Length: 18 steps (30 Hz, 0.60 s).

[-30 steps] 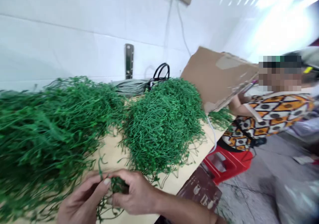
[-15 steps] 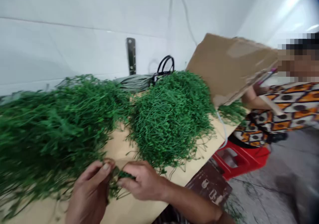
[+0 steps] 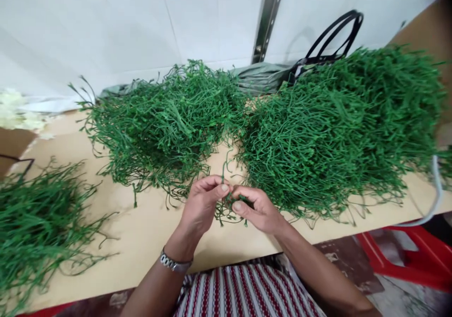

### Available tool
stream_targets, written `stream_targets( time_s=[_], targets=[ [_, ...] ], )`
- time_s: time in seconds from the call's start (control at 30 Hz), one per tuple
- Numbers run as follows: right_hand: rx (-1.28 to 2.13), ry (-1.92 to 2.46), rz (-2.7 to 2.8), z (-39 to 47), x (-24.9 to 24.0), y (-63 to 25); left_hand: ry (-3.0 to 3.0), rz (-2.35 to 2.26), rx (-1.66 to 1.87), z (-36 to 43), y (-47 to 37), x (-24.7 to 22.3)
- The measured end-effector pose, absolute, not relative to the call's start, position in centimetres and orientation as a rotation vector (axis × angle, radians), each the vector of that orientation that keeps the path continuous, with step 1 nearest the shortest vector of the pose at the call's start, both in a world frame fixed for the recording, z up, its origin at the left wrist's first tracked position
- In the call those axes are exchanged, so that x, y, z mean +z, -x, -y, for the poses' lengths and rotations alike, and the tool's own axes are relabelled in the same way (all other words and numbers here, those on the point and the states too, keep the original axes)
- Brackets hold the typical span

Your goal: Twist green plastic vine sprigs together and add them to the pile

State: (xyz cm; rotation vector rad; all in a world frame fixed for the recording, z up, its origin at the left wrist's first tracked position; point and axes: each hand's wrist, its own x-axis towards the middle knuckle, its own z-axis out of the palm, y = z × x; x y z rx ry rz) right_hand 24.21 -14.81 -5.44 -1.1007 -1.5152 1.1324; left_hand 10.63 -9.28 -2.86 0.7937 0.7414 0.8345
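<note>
My left hand (image 3: 204,203) pinches a thin green stem (image 3: 223,168) between thumb and fingers, its curled end pointing up. Almost touching it, my right hand (image 3: 259,210) is closed with its fingers bent around a few green stems, mostly hidden by the fingers. More stem ends dangle under both hands above the table (image 3: 151,232). To the right of my hands lies a large heap of green stems (image 3: 339,133) with small branched tips. Behind my left hand is a looser heap of the same stems (image 3: 169,119).
A third pile of stems (image 3: 31,223) lies at the left, near pale flowers (image 3: 16,110) and cardboard. Against the wall are a black-handled bag (image 3: 335,37), a grey-green sheet (image 3: 261,77) and a metal strip (image 3: 269,18). A red stool (image 3: 416,256) stands lower right.
My view has swung left, so the co-worker has left the picture and the left pile and flowers have come in. Both hands stay close together, and a stem now stands up from my left fingers.
</note>
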Motion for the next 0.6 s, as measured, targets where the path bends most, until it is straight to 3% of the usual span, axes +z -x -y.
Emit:
stream_targets(
  time_s=[0.6],
  targets=[
    [1.284,1.095,1.393,15.1,-6.7,-23.8,-1.233,-0.689,1.037,9.7,-9.6,-4.8]
  ],
)
